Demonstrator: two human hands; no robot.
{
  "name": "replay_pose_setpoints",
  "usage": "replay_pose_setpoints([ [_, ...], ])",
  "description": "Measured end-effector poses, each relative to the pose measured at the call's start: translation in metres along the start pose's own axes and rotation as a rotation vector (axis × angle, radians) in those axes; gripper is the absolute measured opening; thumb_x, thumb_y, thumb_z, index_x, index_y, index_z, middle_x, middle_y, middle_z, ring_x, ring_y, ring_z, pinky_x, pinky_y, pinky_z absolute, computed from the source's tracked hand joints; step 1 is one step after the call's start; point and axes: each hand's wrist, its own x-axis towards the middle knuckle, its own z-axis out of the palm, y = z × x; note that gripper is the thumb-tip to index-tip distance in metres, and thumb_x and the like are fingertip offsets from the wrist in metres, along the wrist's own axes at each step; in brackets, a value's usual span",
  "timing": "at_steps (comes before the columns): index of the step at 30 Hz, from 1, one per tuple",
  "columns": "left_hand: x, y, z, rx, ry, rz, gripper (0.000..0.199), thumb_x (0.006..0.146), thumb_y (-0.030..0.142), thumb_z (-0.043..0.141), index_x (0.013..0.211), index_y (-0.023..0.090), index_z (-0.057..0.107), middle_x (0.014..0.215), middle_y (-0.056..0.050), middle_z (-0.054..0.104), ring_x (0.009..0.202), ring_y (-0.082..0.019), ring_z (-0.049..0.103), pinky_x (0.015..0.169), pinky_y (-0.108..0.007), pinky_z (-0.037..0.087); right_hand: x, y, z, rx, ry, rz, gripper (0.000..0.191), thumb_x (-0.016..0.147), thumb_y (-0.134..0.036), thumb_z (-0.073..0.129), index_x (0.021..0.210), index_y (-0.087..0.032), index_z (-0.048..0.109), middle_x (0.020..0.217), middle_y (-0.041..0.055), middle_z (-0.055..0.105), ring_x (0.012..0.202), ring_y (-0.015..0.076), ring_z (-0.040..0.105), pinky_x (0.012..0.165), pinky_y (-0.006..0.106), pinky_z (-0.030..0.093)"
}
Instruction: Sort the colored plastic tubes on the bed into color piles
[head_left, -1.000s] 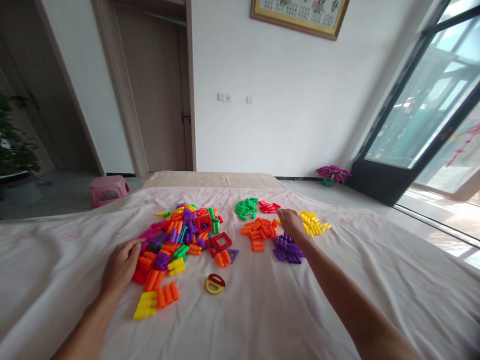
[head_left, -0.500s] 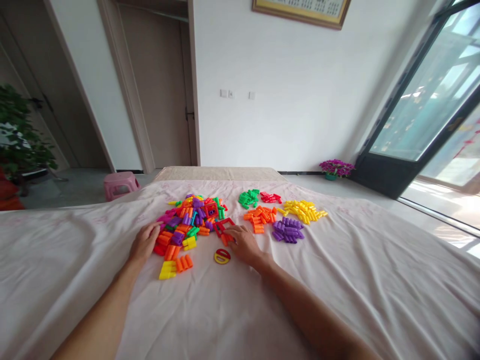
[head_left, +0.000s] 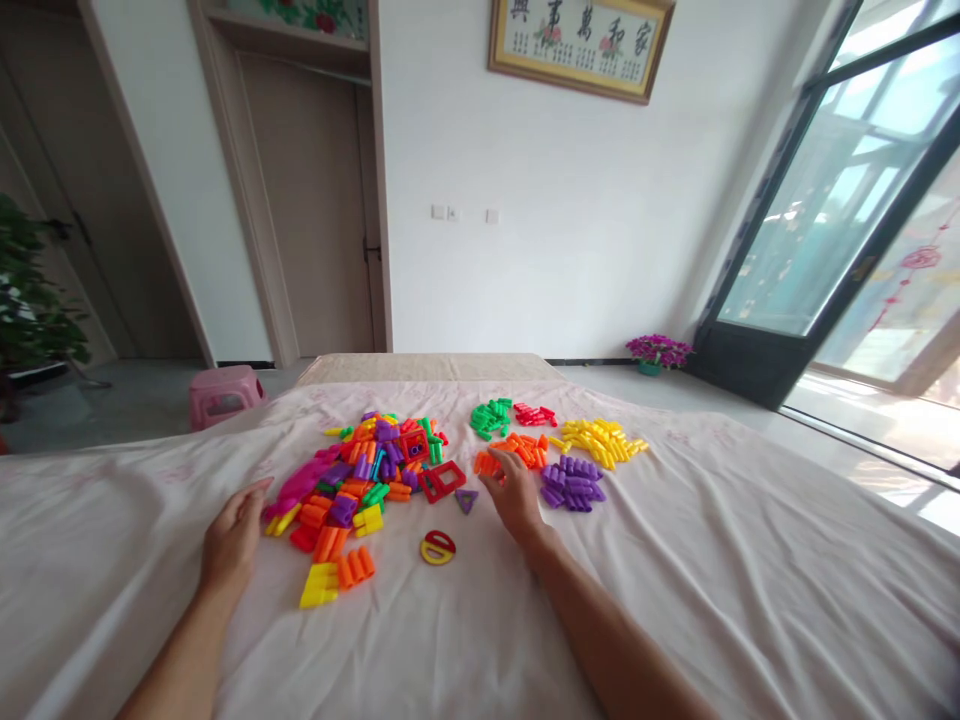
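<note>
My left hand (head_left: 234,535) is at the left edge of a mixed heap of plastic building blocks (head_left: 382,460). Its fingers are stretched out with nothing in them, close to a long magenta piece (head_left: 304,482) and a yellow block (head_left: 283,521). My right hand (head_left: 516,500) reaches to the near left side of a pile of orange blocks (head_left: 532,450). Thumb and fingers close around an orange block (head_left: 487,464), partly hidden by the hand. Left of this hand lie a small purple triangle (head_left: 466,499) and a red frame piece (head_left: 442,482).
Beyond the orange pile are green blocks (head_left: 491,418) and red blocks (head_left: 535,414). Yellow blocks (head_left: 604,442) and purple blocks (head_left: 574,484) lie to its right. A red-and-yellow ring (head_left: 437,548) sits nearer me on the wrinkled cloth (head_left: 420,660).
My right hand has moved right from the red frame to the orange pile, uncovering the purple triangle. My left hand has drawn left from the heap; the magenta piece now reaches further left. The view has tilted up.
</note>
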Motion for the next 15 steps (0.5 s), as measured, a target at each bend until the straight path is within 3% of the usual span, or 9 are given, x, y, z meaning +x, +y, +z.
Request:
replay_pose_setpoints([
  [3, 0.004, 0.006, 0.004, -0.103, -0.062, -0.067, 0.054, 0.089, 0.053, 0.045, 0.123, 0.016, 0.066, 0.129, -0.012, 0.068, 0.125, -0.027, 0.060, 0.109, -0.039, 0.045, 0.019, 0.023, -0.009, -0.001, 0.122, 0.094, 0.045, 0.082, -0.027, 0.059, 0.127, -0.021, 0.065, 0.120, 0.0135, 0.065, 0.076, 0.0203, 0.065, 0.081, 0.043, 0.059],
  [7, 0.007, 0.015, 0.008, 0.014, -0.181, -0.031, 0.052, 0.090, 0.051, 0.044, 0.122, 0.017, 0.067, 0.131, -0.013, 0.066, 0.126, -0.028, 0.058, 0.112, -0.044, 0.041, 0.023, 0.036, -0.018, -0.021, 0.174, 0.141, 0.044, 0.084, -0.026, 0.053, 0.127, -0.019, 0.064, 0.132, 0.0141, 0.060, 0.088, 0.0217, 0.067, 0.085, 0.042, 0.058],
  [11, 0.010, 0.013, 0.013, 0.104, -0.257, 0.023, 0.056, 0.089, 0.052, 0.044, 0.125, 0.015, 0.066, 0.133, -0.015, 0.065, 0.126, -0.028, 0.058, 0.112, -0.040, 0.041, 0.010, 0.021, -0.016, -0.063, 0.167, 0.082, 0.038, 0.089, -0.022, 0.045, 0.118, -0.021, 0.069, 0.124, 0.0120, 0.065, 0.103, 0.0246, 0.066, 0.093, 0.043, 0.055],
  [15, 0.010, 0.010, 0.015, 0.146, -0.265, 0.051, 0.058, 0.089, 0.052, 0.043, 0.128, 0.015, 0.065, 0.135, -0.015, 0.064, 0.126, -0.027, 0.057, 0.111, -0.037, 0.041, 0.000, -0.007, -0.002, 0.002, 0.004, 0.004, 0.034, 0.090, -0.019, 0.046, 0.112, -0.023, 0.071, 0.115, 0.0086, 0.070, 0.102, 0.0233, 0.066, 0.089, 0.039, 0.056],
])
